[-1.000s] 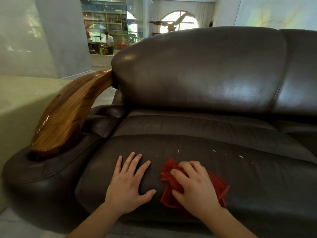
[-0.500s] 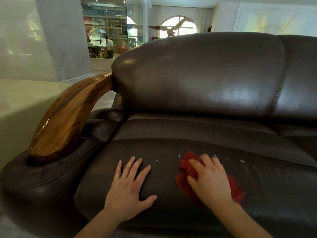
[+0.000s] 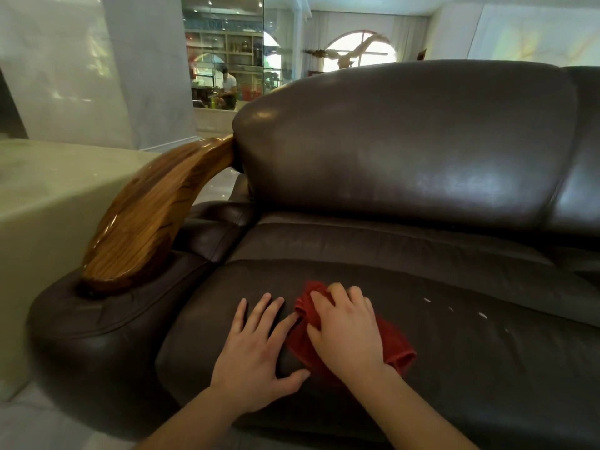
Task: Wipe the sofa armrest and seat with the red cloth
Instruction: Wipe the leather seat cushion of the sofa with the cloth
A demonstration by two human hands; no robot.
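A dark brown leather sofa fills the view. Its seat cushion [image 3: 454, 352] lies in front of me, and the armrest [image 3: 97, 319] on the left carries a curved polished wooden top [image 3: 152, 216]. My right hand [image 3: 344, 332] presses the crumpled red cloth [image 3: 397, 352] flat against the seat near its front middle. My left hand [image 3: 256, 349] rests flat on the seat just left of the cloth, fingers spread, its fingertips touching the cloth's edge. A few small white specks [image 3: 454, 311] dot the leather to the right of the cloth.
The padded backrest [image 3: 406, 141] rises behind the seat. A pale stone block [image 3: 42, 206] stands left of the armrest. A marble column [image 3: 146, 66] and a glass-fronted room with a seated person [image 3: 227, 89] lie beyond.
My right hand slid the red cloth right toward the specks, then back left until it meets my left hand. My left hand stayed planted on the seat.
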